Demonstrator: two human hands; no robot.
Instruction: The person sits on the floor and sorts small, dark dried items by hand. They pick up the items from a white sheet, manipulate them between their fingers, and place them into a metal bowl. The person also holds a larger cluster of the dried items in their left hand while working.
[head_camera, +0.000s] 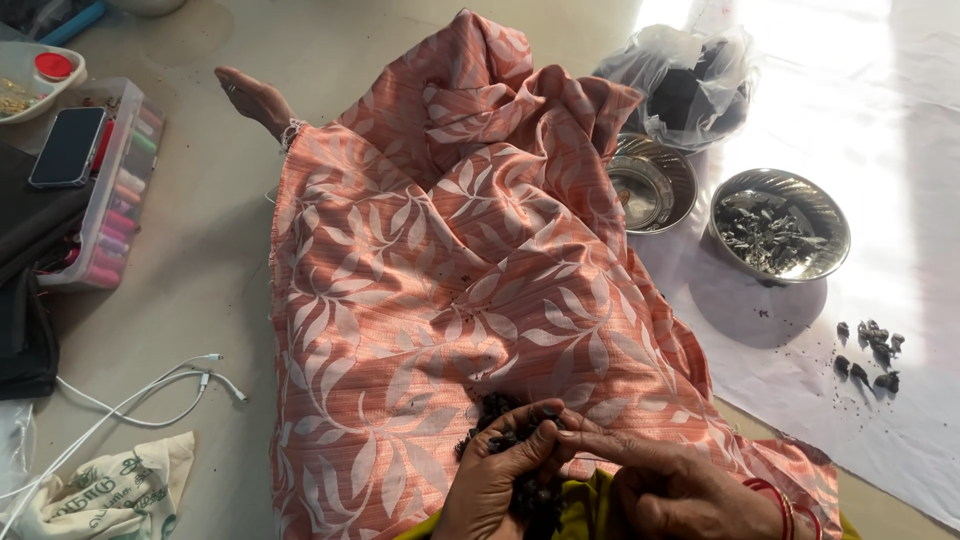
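- While the left hand (492, 482) cups a heap of small dark dried pods (520, 470) on the lap, its fingers curl closed around them at the bottom edge of the orange leaf-patterned cloth (440, 280).
- Touching it, the right hand (665, 490) pinches one pod between thumb and fingertips.
- Right of the cloth, on a white sheet (880, 120) spread over the floor, stand an empty steel bowl (652, 185) and, just beside it, a steel bowl holding dark bits (778, 225).
- Behind the bowls sits a clear plastic bag of dark stuff (685, 85); a loose cluster of pods (870, 355) lies near the sheet's right edge.
- Left of the cloth, the bare floor carries white cables (150, 395), a printed cloth bag (110, 495), and a thread box with a phone (68, 145) on it.
- Open floor lies between the cables and the cloth's left edge.
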